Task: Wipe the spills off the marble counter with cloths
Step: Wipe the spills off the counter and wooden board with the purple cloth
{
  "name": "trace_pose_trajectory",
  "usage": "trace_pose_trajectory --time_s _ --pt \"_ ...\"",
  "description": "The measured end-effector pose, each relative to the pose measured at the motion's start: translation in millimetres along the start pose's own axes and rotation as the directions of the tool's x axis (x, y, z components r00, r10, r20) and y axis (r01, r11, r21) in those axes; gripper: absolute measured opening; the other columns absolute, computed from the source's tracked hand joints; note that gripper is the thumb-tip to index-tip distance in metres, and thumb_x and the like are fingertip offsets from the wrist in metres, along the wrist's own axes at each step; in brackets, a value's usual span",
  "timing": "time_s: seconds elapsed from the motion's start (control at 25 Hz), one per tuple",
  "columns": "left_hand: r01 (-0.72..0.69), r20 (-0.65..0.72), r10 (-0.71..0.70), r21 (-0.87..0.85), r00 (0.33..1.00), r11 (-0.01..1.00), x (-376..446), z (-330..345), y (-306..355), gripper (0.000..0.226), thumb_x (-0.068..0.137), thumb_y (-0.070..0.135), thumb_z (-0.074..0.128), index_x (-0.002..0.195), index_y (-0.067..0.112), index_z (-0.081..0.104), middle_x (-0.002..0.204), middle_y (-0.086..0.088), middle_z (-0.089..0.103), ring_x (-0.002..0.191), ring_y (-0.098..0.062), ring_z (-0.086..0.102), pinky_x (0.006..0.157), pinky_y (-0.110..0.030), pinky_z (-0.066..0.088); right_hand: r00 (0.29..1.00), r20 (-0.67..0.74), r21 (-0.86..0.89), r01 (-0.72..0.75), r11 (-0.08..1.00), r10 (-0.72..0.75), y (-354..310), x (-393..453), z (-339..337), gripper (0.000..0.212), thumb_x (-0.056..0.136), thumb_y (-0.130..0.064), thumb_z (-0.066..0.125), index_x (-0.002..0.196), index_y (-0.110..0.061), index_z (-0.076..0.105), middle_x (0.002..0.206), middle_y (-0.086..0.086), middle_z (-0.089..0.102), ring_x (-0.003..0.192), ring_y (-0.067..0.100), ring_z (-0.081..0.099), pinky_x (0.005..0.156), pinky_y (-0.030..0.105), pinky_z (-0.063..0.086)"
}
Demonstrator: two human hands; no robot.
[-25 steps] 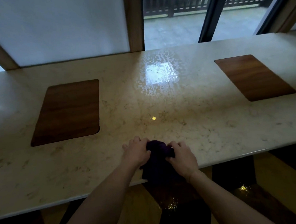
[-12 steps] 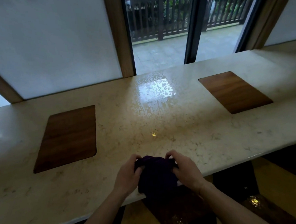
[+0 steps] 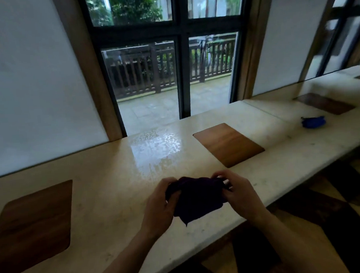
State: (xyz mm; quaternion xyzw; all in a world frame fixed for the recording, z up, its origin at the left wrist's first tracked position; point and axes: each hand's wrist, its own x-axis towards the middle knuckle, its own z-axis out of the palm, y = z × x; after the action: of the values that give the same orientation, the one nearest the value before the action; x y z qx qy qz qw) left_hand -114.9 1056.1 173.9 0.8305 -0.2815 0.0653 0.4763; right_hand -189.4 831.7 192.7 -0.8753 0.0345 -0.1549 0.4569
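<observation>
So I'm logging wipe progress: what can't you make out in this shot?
- Counter under the cloth: covered by the cloth and both hands, left, right.
- Wet patch: window glare hides its edges.
- Blue thing far right: too small and blurred to identify.
- Left wood inlay: cut off by the frame edge.

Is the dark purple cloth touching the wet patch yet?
Apart. The head view shows the dark purple cloth bunched between both hands, with dry marble between it and the wet patch.
</observation>
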Motion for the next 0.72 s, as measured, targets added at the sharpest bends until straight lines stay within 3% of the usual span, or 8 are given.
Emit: trace_pose_trajectory --time_s 0.12,0.24,0.36,0.6,0.72 --pt "-0.081 0.034 0.083 -0.077 0.996 0.994 28 41 50 0.038 0.099 0.013 0.057 0.105 0.049 0.046 0.101 0.024 0.059 0.092 0.01 0.058 0.072 -0.008 0.045 0.992 -0.118 0.01 -0.053 0.999 0.054 9 -16 -64 0.035 0.092 -0.013 0.067 0.101 -0.047 0.06 0.099 -0.023 0.067 0.087 0.006 0.068 0.073 0.028 0.06" --pt "-0.158 0.079 0.173 -0.165 0.982 0.974 46 86 93 0.039 0.1 0.014 0.056 0.105 0.051 0.046 0.103 0.025 0.059 0.094 0.012 0.057 0.074 -0.007 0.043 0.967 -0.228 0.03 -0.106 0.994 0.11 20 -37 -121 0.034 0.092 -0.009 0.065 0.104 -0.041 0.063 0.099 -0.026 0.067 0.088 0.004 0.067 0.072 0.031 0.061" --pt "-0.222 0.124 0.259 -0.253 0.958 0.942 60 133 124 0.038 0.099 0.015 0.057 0.105 0.051 0.047 0.104 0.024 0.061 0.095 0.008 0.059 0.073 -0.01 0.045 0.927 -0.344 0.038 -0.143 0.989 0.148 27 -61 -168 0.037 0.093 -0.004 0.061 0.105 -0.039 0.063 0.096 -0.022 0.067 0.09 -0.004 0.063 0.072 0.022 0.057" --pt "-0.308 0.214 0.411 -0.392 0.886 0.867 94 236 187 0.015 0.098 0.025 0.054 0.111 0.032 0.054 0.102 0.019 0.06 0.098 0.001 0.058 0.078 -0.016 0.047 0.768 -0.589 0.104 -0.234 0.967 0.25 57 -107 -241 0.039 0.095 -0.006 0.06 0.101 -0.044 0.062 0.101 -0.023 0.065 0.092 -0.004 0.062 0.07 0.016 0.052" --pt "-0.275 0.288 0.435 -0.46 0.853 0.844 108 283 216 0.02 0.099 0.02 0.057 0.112 0.034 0.053 0.104 0.02 0.061 0.099 0.002 0.058 0.08 -0.015 0.045 0.667 -0.7 0.094 -0.269 0.959 0.256 76 -115 -274 0.036 0.095 -0.009 0.06 0.103 -0.045 0.063 0.102 -0.022 0.066 0.093 0.002 0.064 0.075 0.028 0.055"
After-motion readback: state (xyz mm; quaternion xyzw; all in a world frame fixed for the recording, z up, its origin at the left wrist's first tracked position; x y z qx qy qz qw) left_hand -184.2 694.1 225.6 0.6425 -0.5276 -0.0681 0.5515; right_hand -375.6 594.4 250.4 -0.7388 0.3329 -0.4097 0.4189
